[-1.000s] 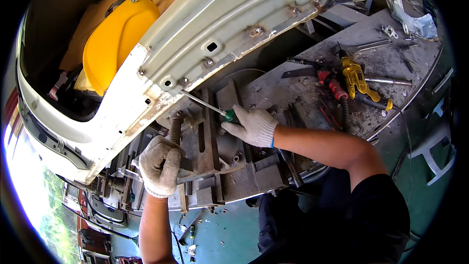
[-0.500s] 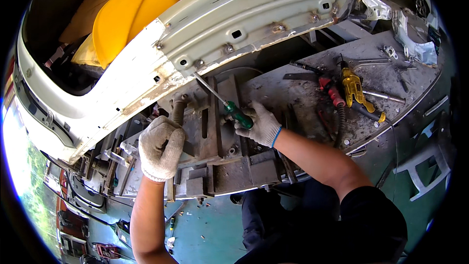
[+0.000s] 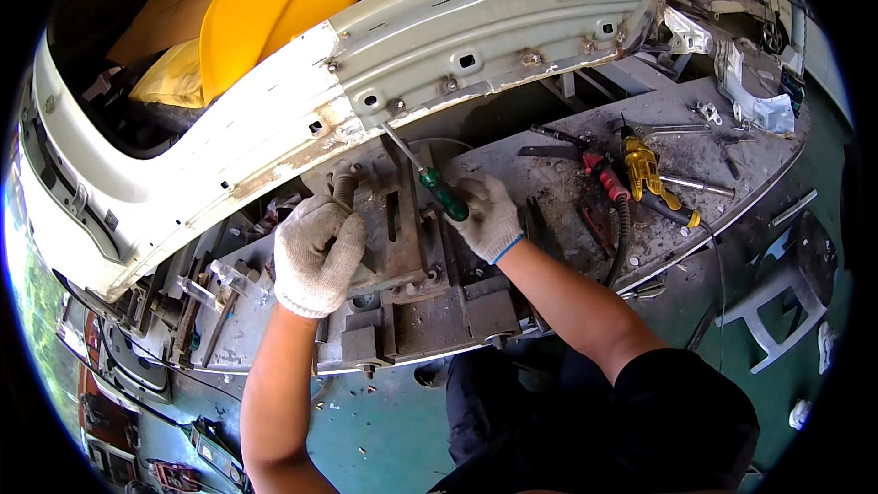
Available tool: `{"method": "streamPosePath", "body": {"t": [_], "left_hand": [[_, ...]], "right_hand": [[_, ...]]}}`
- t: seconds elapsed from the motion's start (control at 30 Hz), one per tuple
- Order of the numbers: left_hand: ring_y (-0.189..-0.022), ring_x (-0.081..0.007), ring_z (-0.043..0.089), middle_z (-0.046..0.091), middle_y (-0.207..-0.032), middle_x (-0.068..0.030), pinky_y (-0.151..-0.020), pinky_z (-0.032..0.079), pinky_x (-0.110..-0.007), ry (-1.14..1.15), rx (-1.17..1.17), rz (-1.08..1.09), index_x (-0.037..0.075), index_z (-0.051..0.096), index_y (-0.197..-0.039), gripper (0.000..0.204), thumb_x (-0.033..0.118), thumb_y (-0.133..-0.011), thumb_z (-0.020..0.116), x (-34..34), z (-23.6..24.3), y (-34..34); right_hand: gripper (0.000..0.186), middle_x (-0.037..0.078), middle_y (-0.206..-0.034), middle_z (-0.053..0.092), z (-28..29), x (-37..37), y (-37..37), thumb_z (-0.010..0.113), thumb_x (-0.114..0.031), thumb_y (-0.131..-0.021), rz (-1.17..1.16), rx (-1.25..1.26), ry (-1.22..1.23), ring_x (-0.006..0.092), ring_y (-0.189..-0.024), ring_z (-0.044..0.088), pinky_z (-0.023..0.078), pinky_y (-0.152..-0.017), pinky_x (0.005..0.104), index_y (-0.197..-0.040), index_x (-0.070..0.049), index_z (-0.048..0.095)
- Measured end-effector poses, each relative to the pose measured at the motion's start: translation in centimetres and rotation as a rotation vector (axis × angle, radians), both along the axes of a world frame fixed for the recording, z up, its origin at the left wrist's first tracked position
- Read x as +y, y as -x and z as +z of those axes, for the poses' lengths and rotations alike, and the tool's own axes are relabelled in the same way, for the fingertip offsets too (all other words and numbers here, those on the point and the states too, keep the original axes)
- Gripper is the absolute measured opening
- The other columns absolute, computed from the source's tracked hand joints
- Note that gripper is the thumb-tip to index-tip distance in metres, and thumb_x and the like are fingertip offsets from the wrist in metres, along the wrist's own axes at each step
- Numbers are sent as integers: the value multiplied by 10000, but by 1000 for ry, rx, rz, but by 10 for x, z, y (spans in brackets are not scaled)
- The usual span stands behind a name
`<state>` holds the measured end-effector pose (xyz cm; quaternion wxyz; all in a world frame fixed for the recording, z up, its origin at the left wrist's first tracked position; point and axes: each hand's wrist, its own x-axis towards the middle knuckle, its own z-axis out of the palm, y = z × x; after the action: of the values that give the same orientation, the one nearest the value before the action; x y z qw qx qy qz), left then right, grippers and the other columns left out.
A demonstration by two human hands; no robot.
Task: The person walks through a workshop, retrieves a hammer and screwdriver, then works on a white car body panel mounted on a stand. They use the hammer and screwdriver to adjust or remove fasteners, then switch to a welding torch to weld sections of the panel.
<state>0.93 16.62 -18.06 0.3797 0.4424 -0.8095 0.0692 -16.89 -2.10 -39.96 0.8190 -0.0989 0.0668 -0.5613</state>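
Observation:
My right hand (image 3: 491, 217), in a knitted glove, holds a screwdriver (image 3: 443, 194) by its dark green handle. Its long metal shaft slants up and left, with the tip at the lower seam of the car body's sill (image 3: 421, 91). My left hand (image 3: 318, 254), also gloved, is closed beside a thick threaded bolt (image 3: 345, 187) on a steel clamp (image 3: 399, 247) below the sill. The curled fingers hide whatever they may hold. The sill is pale grey-green, with square holes and rusty weld spots along its edge.
A grimy metal bench (image 3: 512, 160) carries a yellow-black power drill (image 3: 644, 165), a red air tool (image 3: 604, 173) with a coiled hose, and loose metal pieces. Clear plastic bottles (image 3: 240, 280) lie left of my left hand. A yellow panel (image 3: 274, 18) rests inside the car. A grey stool (image 3: 786, 297) stands at right.
The view has shifted, so the car body sits further right and higher. The screwdriver tip has slid slightly left along the sill seam. Both hands keep much the same pose.

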Motion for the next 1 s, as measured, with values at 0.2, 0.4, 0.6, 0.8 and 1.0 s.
{"method": "streamPosePath", "body": {"t": [0.2,0.4,0.6,0.8,1.0], "left_hand": [[-708,-262,651,673,-756,-130,-678,499,-379,22,-24,4,-15,689,-759,220,43,-965,639,-4,-6,-5],[-700,-280,647,670,-747,-137,-678,499,-395,53,12,-32,-15,689,-753,200,34,-944,654,-6,-4,-1],[-679,-397,622,610,-715,-182,-664,502,-456,43,61,-28,16,637,-743,181,53,-899,720,-4,-6,0],[-700,-413,633,622,-724,-185,-664,499,-473,44,55,-52,6,651,-743,191,77,-914,703,-6,-3,5],[-709,-426,634,625,-727,-190,-671,505,-472,67,33,-26,9,679,-760,175,85,-915,709,-2,-1,3]], "right_hand": [[434,134,-1067,723,32,-6,-23,603,-510,-1016,-48,96,-114,308,-899,720,617,-751,417,-1106,-90,663],[442,154,-1057,736,20,12,10,559,-466,-1050,-66,75,4,332,-881,721,614,-837,483,-1156,-53,678],[489,140,-1083,750,74,8,-7,499,-477,-1064,-61,117,-139,309,-898,728,631,-840,463,-1144,-37,696],[433,110,-1121,734,57,4,12,551,-386,-1080,-13,220,312,251,-957,718,615,-790,394,-1318,-48,683],[373,211,-987,707,102,18,24,779,-301,-927,-660,1548,1065,338,-908,710,553,-845,424,-1167,-38,669]]}}
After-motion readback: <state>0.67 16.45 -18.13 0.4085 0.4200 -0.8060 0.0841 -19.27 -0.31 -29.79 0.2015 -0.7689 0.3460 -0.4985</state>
